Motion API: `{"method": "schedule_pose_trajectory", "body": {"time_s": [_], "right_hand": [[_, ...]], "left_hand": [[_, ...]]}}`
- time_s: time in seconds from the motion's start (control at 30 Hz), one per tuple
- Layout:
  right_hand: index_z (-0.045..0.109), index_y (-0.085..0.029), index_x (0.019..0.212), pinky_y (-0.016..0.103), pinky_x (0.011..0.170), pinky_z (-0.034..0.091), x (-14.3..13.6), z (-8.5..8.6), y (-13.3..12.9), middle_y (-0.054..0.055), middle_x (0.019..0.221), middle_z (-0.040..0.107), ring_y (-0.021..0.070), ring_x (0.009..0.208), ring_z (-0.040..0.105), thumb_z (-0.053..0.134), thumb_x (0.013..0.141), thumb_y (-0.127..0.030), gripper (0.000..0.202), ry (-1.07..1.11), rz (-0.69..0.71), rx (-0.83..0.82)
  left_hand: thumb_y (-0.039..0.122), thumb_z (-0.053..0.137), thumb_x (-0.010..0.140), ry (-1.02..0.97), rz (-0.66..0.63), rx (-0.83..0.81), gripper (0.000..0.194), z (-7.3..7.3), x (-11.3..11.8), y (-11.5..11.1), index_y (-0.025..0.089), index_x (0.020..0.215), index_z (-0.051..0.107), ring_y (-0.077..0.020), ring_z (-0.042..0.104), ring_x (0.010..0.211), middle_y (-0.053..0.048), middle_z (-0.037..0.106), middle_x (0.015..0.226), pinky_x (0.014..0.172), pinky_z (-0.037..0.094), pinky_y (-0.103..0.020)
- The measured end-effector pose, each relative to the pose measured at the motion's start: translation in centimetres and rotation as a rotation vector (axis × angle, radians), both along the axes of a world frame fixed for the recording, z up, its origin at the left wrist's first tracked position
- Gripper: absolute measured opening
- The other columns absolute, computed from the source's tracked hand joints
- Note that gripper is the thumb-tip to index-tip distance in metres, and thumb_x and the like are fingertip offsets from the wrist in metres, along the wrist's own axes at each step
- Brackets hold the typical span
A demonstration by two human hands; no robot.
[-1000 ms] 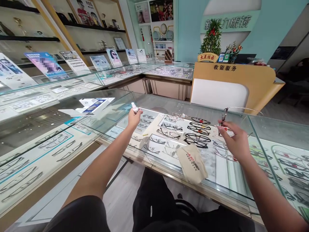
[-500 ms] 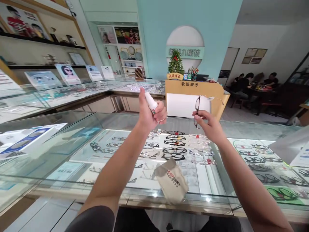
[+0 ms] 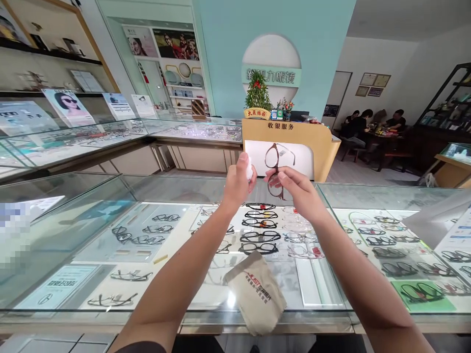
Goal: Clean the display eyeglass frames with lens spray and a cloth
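My left hand [image 3: 238, 181] is closed round a small white spray bottle [image 3: 249, 169], with the thumb up at its top; most of the bottle is hidden by the hand. To its right, my right hand [image 3: 294, 189] pinches a pair of brown-framed eyeglasses [image 3: 272, 156] near the bridge. The glasses stand on end, one lens above the other, and a temple arm reaches out to the right. A gap separates the bottle from the lenses. Below both hands, a beige cleaning cloth [image 3: 257, 299] with printed lettering lies on the glass counter top.
Rows of eyeglass frames [image 3: 260, 237] lie inside the glass display case [image 3: 165, 318] under my arms. A folded white card [image 3: 456, 235] stands at the right. Beyond are a wooden cashier desk [image 3: 324, 147] and people seated at a table [image 3: 386, 133].
My hands have come closer together. The bottle has turned so less of it shows, and the eyeglasses have moved left and turned their lenses more toward me. The view has shifted slightly.
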State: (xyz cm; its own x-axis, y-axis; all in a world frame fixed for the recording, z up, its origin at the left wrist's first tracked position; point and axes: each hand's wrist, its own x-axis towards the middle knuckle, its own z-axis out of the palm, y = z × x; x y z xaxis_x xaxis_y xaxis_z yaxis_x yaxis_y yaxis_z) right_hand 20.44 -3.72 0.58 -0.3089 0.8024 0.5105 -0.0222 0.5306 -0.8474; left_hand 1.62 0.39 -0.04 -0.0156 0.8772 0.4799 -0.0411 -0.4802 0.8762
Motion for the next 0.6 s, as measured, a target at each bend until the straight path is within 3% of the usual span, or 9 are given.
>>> {"method": "schedule_pose_trajectory", "body": {"time_s": [0.13, 0.33, 0.6], "right_hand": [[0.081, -0.027, 0.109, 0.038, 0.100, 0.056, -0.8, -0.6, 0.3, 0.006, 0.113, 0.080, 0.0221, 0.103, 0.066, 0.063, 0.107, -0.066, 0.042, 0.011, 0.071, -0.032], [0.081, -0.027, 0.109, 0.038, 0.099, 0.056, -1.3, -0.9, 0.6, 0.005, 0.112, 0.079, 0.0220, 0.098, 0.065, 0.066, 0.105, -0.067, 0.043, 0.012, 0.090, -0.066], [0.080, -0.026, 0.110, 0.037, 0.098, 0.056, -0.9, -0.4, 1.1, 0.006, 0.113, 0.079, 0.0212, 0.098, 0.066, 0.068, 0.103, -0.068, 0.045, 0.056, 0.089, -0.082]], "left_hand": [[0.092, 0.044, 0.097, 0.021, 0.071, -0.013, 0.084, -1.0, 0.3, 1.0, 0.024, 0.048, 0.040, -0.0126, 0.038, 0.043, -0.001, 0.042, 0.045, 0.048, 0.031, -0.035], [0.089, 0.044, 0.098, -0.002, 0.118, -0.050, 0.081, -1.6, 0.3, 1.9, 0.024, 0.050, 0.047, -0.0134, 0.041, 0.042, -0.002, 0.046, 0.044, 0.048, 0.033, -0.035], [0.098, 0.040, 0.095, 0.038, 0.094, -0.029, 0.087, -1.2, 0.2, 1.7, 0.024, 0.049, 0.046, -0.0131, 0.040, 0.041, -0.002, 0.044, 0.044, 0.047, 0.032, -0.035]]}}
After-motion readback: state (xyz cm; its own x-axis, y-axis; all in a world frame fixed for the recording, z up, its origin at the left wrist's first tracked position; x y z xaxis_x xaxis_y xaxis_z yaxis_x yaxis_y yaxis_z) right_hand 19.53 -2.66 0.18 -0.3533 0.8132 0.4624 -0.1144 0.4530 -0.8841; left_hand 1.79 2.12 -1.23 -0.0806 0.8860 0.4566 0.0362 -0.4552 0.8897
